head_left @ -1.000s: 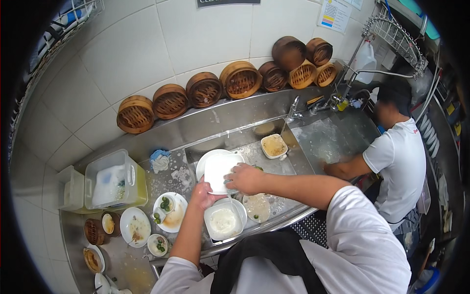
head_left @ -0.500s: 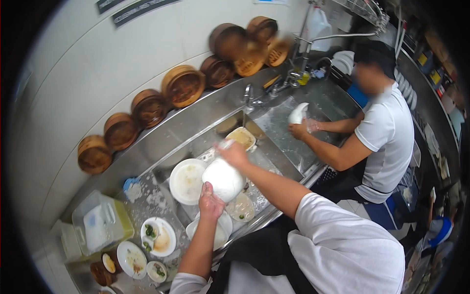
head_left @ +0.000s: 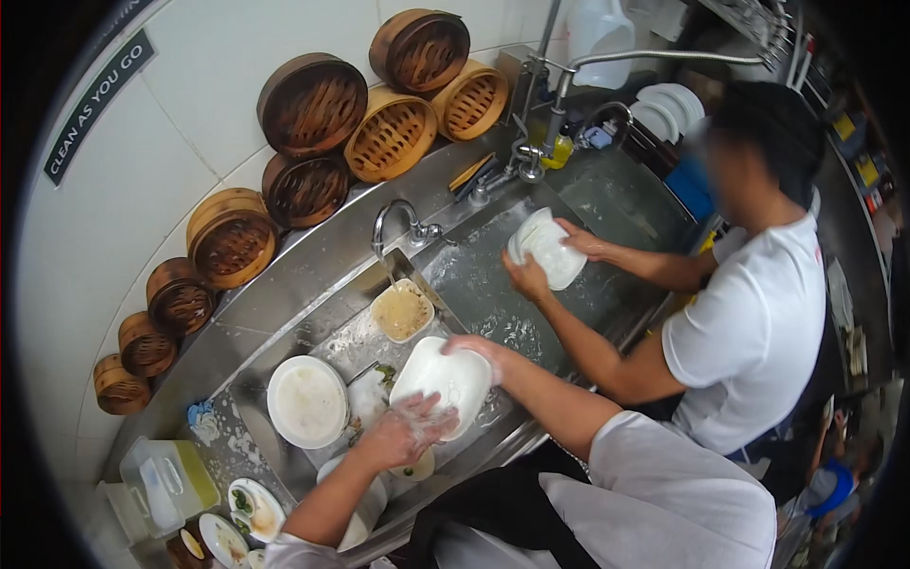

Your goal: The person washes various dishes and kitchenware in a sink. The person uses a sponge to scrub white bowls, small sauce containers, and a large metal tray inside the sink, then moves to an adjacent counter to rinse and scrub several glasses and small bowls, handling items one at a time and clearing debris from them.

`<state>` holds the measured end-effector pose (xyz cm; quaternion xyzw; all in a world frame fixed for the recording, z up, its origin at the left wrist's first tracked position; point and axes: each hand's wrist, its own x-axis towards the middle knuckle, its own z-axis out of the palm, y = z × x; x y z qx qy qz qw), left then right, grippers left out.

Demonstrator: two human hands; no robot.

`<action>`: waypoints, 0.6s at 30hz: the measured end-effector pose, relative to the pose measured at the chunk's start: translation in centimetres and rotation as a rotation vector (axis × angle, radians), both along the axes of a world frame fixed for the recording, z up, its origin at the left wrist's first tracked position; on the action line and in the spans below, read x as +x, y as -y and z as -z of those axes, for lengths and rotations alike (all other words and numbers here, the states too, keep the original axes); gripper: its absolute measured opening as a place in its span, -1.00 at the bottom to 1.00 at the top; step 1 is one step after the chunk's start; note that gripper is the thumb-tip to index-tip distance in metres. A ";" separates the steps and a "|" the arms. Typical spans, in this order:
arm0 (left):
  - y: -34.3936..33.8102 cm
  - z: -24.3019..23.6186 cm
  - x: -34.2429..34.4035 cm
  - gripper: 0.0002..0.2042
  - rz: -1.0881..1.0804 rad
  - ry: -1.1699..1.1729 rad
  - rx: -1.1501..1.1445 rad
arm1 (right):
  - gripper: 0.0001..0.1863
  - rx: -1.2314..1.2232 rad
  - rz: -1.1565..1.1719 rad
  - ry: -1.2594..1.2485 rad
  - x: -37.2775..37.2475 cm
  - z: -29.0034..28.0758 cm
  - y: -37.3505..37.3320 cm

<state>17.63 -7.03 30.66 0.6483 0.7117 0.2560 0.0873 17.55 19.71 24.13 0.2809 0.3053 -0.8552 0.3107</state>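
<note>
In the sink, my right hand (head_left: 474, 356) grips the far right edge of a white rectangular dish (head_left: 445, 379). My left hand (head_left: 409, 429), sudsy and with fingers spread, lies on the dish's near left part. Beside them a round white plate (head_left: 307, 403) rests in the sink, with a small square bowl of brownish liquid (head_left: 402, 308) under a tap (head_left: 398, 213). Some greens (head_left: 384, 375) lie behind my dish, and other dishes are partly hidden below my hands.
A co-worker (head_left: 749, 313) holds white dishes (head_left: 550, 248) over the water-filled basin at right. Bamboo steamers (head_left: 230, 248) line the back ledge. Dirty plates (head_left: 225, 541) and a plastic tub (head_left: 166, 479) stand at lower left, stacked plates (head_left: 664, 114) at upper right.
My view has turned rightward. My right hand moved to the dish's edge, and my left hand went from gripping it to lying spread on it. The co-worker's hands have lifted dishes into view.
</note>
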 end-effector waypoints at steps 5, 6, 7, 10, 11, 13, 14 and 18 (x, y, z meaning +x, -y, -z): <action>-5.3 8.5 -8.3 -0.61 -0.367 -0.274 -0.006 | -0.33 0.720 0.144 -0.250 -1.5 4.1 -9.2; -7.7 12.2 -10.1 -0.60 -0.682 -0.026 0.139 | -0.31 0.967 0.275 -0.282 -2.0 6.1 -12.0; -9.4 16.4 -11.9 -0.59 -1.003 0.227 0.279 | -0.33 1.147 0.351 -0.283 -3.0 7.6 -14.5; -4.1 28.3 -16.8 -0.55 -1.703 0.476 0.148 | -0.25 1.182 0.447 -0.338 -8.1 10.0 -15.7; -4.3 31.3 -18.4 -0.53 -1.797 0.656 -0.016 | -0.25 1.304 0.450 -0.319 -8.7 10.7 -16.8; -3.2 34.1 -17.7 -0.50 -1.919 0.876 -0.215 | -0.19 1.187 0.418 -0.235 -9.9 11.0 -14.2; -4.8 34.2 -17.5 -0.52 -1.832 0.916 -0.322 | -0.09 1.106 0.436 -0.123 -9.7 11.7 -14.9; -7.9 32.1 -18.8 -0.63 -1.796 0.672 -0.437 | -0.09 1.325 0.418 -0.231 -8.0 15.2 -17.6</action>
